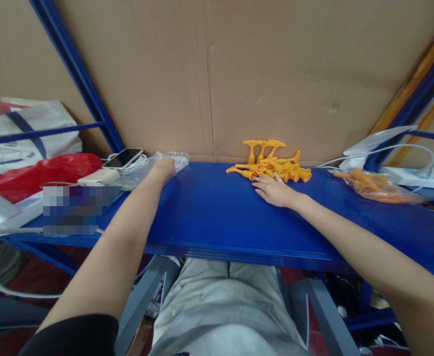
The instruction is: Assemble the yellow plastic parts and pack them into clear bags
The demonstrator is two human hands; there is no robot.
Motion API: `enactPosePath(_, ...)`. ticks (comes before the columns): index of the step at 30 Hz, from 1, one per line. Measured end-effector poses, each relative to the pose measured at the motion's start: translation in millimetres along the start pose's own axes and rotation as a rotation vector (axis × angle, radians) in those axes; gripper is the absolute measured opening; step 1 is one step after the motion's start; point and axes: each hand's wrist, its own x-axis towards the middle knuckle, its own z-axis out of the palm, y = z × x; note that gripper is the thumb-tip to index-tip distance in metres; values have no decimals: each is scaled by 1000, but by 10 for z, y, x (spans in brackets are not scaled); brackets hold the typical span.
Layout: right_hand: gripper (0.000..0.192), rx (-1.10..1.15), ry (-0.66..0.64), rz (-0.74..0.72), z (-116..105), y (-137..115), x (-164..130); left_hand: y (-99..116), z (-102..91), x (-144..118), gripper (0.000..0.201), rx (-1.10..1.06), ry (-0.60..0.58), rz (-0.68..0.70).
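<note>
My left hand (166,167) is over the clear plastic bags (181,159) at the back left of the blue table (209,212). Its fingers point away from me and are hidden, so its grip cannot be made out. To the right, my right hand (274,191) lies low with fingers spread, touching the near edge of a pile of orange plastic pieces (285,169). Some pieces show T-shaped ends, others flared, cup-like ends. Nothing is clasped in the right hand.
A clear bag of orange pieces (372,185) lies at the right, near a white cable (430,153). At the left are a phone (123,158), a white power bank-like block (98,177) and a red plastic bag (64,168). A cardboard wall (217,79) stands behind.
</note>
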Motion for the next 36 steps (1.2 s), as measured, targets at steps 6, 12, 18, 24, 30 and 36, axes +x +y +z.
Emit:
enactPosePath(6, 47, 2, -18, 8, -24, -14, -14, 50, -317, -9, 55, 101, -40, -24)
enactPosePath(12, 47, 10, -23, 10, -12, -2, -8, 10, -940, -255, 46, 41, 96, -79)
enactPosePath(18, 47, 11, -14, 10, 5, 19, -2, 92, -1376, -533, 51, 14, 288, -14)
enactPosePath(24, 48, 21, -11, 8, 0, 8, -1, 406, -1267, -742, 57, -21, 346, 317)
enactPosePath(30, 47, 15, 0, 4, 0, 15, 0, 755, -650, -867, 45, 22, 73, 716)
enactPosePath(36, 47, 16, -16, 12, -11, 5, -6, 910, -339, -1054, 41, 59, -92, 790)
